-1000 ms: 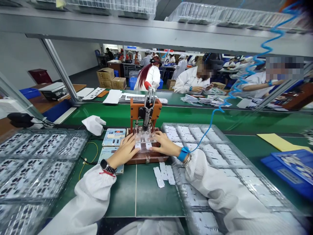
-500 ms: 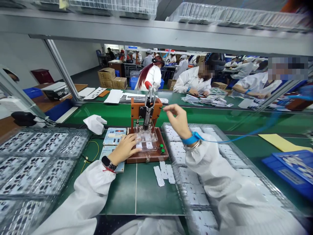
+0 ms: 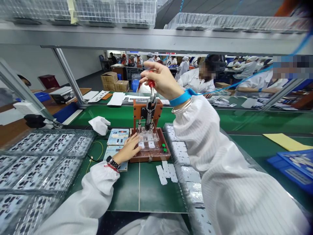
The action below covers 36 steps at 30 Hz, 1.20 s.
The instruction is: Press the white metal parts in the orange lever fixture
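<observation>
My right hand [image 3: 162, 80] is raised above the press fixture, its fingers curled round the red handle [image 3: 151, 84] of the toggle clamp [image 3: 151, 107]. My left hand [image 3: 129, 149] lies open with fingers stretched, its tips at the left edge of the clear plate [image 3: 152, 148] on the fixture's brown base [image 3: 137, 159]. Two white flat pieces [image 3: 151, 144] show under the clear plate. Two green buttons [image 3: 164, 148] sit on the base's right side. Three loose white pieces [image 3: 166, 171] lie on the table in front of the fixture.
Clear trays with printed pieces [image 3: 36, 171] stand at left, and a tray of white pieces [image 3: 182, 151] at right, partly under my right arm. Two meter boxes [image 3: 118, 136] adjoin the fixture. A blue bin [image 3: 293, 169] is far right. A metal shelf beam [image 3: 156, 39] crosses overhead.
My right hand has moved up and left from beside the fixture onto the red clamp handle. My left hand stays at the fixture's left edge. The view has shifted slightly.
</observation>
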Each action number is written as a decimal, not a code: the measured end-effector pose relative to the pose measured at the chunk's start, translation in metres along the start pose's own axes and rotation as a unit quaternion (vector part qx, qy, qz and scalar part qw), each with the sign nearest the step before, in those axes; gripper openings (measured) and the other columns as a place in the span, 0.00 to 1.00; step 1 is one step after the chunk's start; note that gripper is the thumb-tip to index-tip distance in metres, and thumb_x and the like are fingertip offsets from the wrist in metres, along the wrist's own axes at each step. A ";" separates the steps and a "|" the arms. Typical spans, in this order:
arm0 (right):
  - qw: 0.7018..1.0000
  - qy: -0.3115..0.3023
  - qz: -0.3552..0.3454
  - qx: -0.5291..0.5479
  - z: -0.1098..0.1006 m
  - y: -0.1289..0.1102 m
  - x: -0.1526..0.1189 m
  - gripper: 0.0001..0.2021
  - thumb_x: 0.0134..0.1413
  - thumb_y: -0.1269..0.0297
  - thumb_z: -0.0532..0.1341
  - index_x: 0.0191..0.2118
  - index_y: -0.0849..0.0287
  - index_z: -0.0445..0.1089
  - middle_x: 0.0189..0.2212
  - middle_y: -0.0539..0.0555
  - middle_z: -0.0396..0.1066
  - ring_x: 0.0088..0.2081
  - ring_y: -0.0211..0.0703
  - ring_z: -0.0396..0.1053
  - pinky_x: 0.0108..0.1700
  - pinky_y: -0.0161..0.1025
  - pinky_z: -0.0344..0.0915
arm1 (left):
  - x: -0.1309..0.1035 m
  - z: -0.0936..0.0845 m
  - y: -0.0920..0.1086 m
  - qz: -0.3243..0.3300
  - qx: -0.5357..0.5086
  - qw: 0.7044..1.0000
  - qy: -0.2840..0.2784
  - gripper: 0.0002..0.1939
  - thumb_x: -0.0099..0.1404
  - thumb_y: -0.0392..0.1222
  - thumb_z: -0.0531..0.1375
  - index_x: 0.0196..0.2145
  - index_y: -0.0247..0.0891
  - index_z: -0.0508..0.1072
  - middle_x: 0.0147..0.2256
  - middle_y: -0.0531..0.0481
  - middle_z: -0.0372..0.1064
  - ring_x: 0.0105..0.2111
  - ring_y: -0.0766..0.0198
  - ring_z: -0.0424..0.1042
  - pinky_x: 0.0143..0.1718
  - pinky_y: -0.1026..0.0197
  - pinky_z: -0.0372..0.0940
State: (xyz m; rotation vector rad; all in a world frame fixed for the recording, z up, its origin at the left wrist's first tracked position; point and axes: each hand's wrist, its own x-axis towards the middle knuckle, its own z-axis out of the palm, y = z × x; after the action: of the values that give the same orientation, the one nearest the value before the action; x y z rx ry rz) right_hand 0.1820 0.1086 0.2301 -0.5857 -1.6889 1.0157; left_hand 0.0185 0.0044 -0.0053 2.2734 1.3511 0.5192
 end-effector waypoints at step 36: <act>0.912 0.112 -0.109 -0.379 -0.096 0.066 -0.194 0.11 0.53 0.74 0.53 0.36 0.55 0.71 0.43 0.55 0.71 0.47 0.43 0.69 0.49 0.46 0.66 | -0.055 -0.049 -0.081 -0.124 0.130 0.978 -0.108 0.58 0.47 0.60 0.67 0.67 0.44 0.42 0.66 0.43 0.35 0.66 0.45 0.28 0.62 0.42 0.34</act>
State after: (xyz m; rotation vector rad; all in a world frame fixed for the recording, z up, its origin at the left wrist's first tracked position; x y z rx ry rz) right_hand 0.3323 0.0245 0.0841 -0.9387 -1.8603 0.0870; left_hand -0.0907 -0.0011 -0.0146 2.2330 1.6347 0.0117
